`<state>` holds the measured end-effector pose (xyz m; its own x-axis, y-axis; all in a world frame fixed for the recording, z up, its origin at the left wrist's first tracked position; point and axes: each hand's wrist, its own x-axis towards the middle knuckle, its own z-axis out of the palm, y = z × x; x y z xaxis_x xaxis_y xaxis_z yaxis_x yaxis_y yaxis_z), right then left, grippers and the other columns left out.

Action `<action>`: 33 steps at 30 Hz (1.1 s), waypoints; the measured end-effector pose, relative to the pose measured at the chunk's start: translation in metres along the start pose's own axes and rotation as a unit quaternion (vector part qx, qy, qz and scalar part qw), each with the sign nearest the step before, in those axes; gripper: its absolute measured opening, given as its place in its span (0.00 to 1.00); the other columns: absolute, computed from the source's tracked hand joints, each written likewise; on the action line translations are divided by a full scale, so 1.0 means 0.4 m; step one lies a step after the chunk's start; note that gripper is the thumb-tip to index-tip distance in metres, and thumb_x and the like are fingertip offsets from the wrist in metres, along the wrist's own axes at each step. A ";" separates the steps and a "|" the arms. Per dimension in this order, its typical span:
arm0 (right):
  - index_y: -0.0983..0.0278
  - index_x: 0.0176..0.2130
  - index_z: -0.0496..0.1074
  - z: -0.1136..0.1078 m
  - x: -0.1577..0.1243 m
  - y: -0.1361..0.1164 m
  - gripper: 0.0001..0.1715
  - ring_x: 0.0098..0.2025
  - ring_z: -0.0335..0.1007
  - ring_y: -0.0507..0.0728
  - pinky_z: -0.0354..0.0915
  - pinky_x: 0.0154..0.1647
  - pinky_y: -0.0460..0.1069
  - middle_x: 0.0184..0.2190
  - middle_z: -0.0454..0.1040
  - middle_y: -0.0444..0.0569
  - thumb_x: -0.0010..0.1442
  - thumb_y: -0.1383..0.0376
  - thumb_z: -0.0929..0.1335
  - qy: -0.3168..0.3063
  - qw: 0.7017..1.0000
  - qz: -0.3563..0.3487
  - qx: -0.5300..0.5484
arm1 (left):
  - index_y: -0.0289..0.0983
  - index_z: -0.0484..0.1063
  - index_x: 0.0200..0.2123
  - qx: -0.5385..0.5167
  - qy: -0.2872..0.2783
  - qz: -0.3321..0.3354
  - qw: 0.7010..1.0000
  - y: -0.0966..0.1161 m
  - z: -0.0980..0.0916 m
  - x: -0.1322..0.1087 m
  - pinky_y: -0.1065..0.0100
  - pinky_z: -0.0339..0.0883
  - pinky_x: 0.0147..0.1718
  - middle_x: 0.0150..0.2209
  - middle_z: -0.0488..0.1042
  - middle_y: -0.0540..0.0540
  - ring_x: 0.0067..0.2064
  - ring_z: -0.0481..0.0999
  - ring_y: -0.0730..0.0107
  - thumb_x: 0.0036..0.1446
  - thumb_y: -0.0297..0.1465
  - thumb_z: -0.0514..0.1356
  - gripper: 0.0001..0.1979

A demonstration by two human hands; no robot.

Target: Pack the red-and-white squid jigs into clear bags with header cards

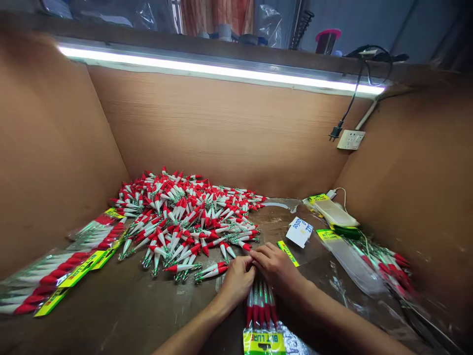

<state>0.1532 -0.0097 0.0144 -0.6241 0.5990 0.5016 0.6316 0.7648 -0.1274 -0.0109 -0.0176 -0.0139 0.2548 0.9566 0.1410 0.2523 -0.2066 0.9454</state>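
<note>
Between my forearms lies a clear plastic bag of red-and-white fishing lures [261, 308], its yellow header card [264, 341] toward me. Several lures sit side by side in it, red tips toward the card. My left hand [242, 276] is closed at the bag's far end, thumb and finger pinched together. Right beside it my right hand [274, 264] is also closed there, its fingertips touching the left's. The fingers hide the bag's far edge. Just beyond my hands spreads a large heap of loose red-and-white lures [185, 222] with green-tinted wire hooks.
Filled lure bags [59, 273] lie at the left. On the right are empty clear bags [351, 264], a bag stack [334, 212] and more lures [393, 266]. A marked white card [299, 231] and a yellow strip [288, 253] lie nearby. A plug [335, 132] hangs by a socket [351, 140].
</note>
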 end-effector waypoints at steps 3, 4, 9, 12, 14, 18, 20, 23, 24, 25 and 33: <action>0.63 0.45 0.74 -0.016 0.015 0.007 0.07 0.41 0.69 0.57 0.66 0.40 0.50 0.38 0.76 0.50 0.69 0.68 0.66 -0.045 0.998 -0.031 -0.026 | 0.33 0.75 0.25 0.051 -0.003 0.013 0.999 0.007 -0.012 -0.010 0.70 0.51 0.29 0.23 0.70 0.52 0.28 0.65 0.69 0.56 0.28 0.55 0.12; 0.63 0.43 0.74 -0.025 0.018 0.008 0.05 0.39 0.69 0.57 0.65 0.39 0.50 0.37 0.76 0.49 0.68 0.69 0.66 -0.059 0.997 -0.038 -0.035 | 0.33 0.74 0.24 0.064 -0.005 0.016 0.998 0.009 -0.015 -0.014 0.70 0.50 0.29 0.22 0.69 0.53 0.28 0.65 0.69 0.55 0.28 0.55 0.12; 0.64 0.34 0.71 -0.043 0.023 0.000 0.07 0.35 0.66 0.57 0.60 0.35 0.51 0.33 0.74 0.49 0.66 0.71 0.66 -0.080 0.992 -0.049 -0.082 | 0.33 0.75 0.23 0.093 -0.008 0.018 0.996 0.020 -0.018 -0.026 0.69 0.49 0.28 0.21 0.70 0.51 0.27 0.67 0.68 0.56 0.28 0.55 0.13; 0.64 0.37 0.73 -0.015 0.024 0.003 0.08 0.36 0.67 0.58 0.61 0.37 0.51 0.33 0.75 0.50 0.67 0.70 0.64 -0.025 0.999 0.010 -0.042 | 0.34 0.78 0.26 0.080 -0.012 0.021 0.996 0.025 -0.024 -0.023 0.69 0.55 0.29 0.24 0.76 0.49 0.29 0.72 0.64 0.60 0.31 0.55 0.15; 0.64 0.37 0.74 -0.001 0.037 0.024 0.11 0.37 0.69 0.58 0.62 0.39 0.50 0.33 0.76 0.51 0.69 0.68 0.63 0.028 0.998 0.062 0.015 | 0.34 0.81 0.29 0.060 -0.015 0.022 0.998 0.027 -0.033 -0.018 0.68 0.62 0.33 0.29 0.80 0.47 0.32 0.77 0.61 0.61 0.33 0.55 0.16; 0.64 0.35 0.78 -0.047 0.087 0.150 0.15 0.35 0.74 0.56 0.67 0.39 0.48 0.32 0.80 0.50 0.68 0.63 0.64 0.151 0.954 0.217 0.138 | 0.35 0.80 0.48 0.003 0.001 0.021 1.000 0.030 -0.053 -0.004 0.63 0.70 0.45 0.44 0.83 0.42 0.46 0.81 0.55 0.65 0.38 0.55 0.19; 0.66 0.34 0.79 -0.115 0.104 0.247 0.19 0.31 0.75 0.55 0.69 0.35 0.46 0.30 0.81 0.51 0.67 0.59 0.64 0.192 0.929 0.278 0.148 | 0.33 0.77 0.53 -0.056 0.025 0.022 0.998 0.031 -0.061 0.004 0.60 0.70 0.50 0.47 0.82 0.40 0.50 0.80 0.54 0.66 0.40 0.55 0.21; 0.71 0.28 0.79 -0.233 0.092 0.383 0.20 0.36 0.76 0.56 0.70 0.41 0.46 0.34 0.82 0.58 0.61 0.59 0.66 0.233 0.911 0.325 0.104 | 0.31 0.77 0.53 -0.158 0.059 0.017 0.985 0.031 -0.067 0.013 0.56 0.69 0.54 0.47 0.81 0.37 0.50 0.80 0.51 0.64 0.42 0.59 0.23; 0.73 0.30 0.80 -0.264 0.078 0.414 0.17 0.42 0.76 0.59 0.69 0.46 0.48 0.39 0.82 0.63 0.58 0.62 0.67 0.248 0.903 0.339 0.086 | 0.31 0.77 0.53 -0.176 0.064 0.014 0.982 0.031 -0.067 0.015 0.54 0.69 0.54 0.47 0.82 0.37 0.50 0.80 0.50 0.63 0.42 0.60 0.23; 0.74 0.33 0.80 -0.285 0.063 0.434 0.14 0.49 0.74 0.61 0.66 0.52 0.51 0.45 0.80 0.67 0.56 0.65 0.68 0.263 0.898 0.346 0.068 | 0.32 0.77 0.52 -0.182 0.064 0.012 0.981 0.031 -0.066 0.016 0.54 0.68 0.55 0.46 0.82 0.37 0.50 0.80 0.50 0.63 0.42 0.61 0.22; 0.62 0.56 0.74 -0.120 -0.019 0.242 0.24 0.40 0.76 0.59 0.70 0.45 0.55 0.44 0.81 0.53 0.67 0.56 0.63 0.066 0.865 0.289 0.405 | 0.32 0.78 0.52 -0.199 0.029 -0.010 0.979 0.050 -0.054 0.011 0.55 0.70 0.53 0.43 0.83 0.37 0.49 0.81 0.50 0.61 0.44 0.63 0.24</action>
<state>0.2413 0.0483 0.0394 -0.2212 0.9451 0.2407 0.2589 0.2949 -0.9198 -0.0250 -0.0129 0.0119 0.1975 0.9721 0.1268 -0.1310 -0.1020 0.9861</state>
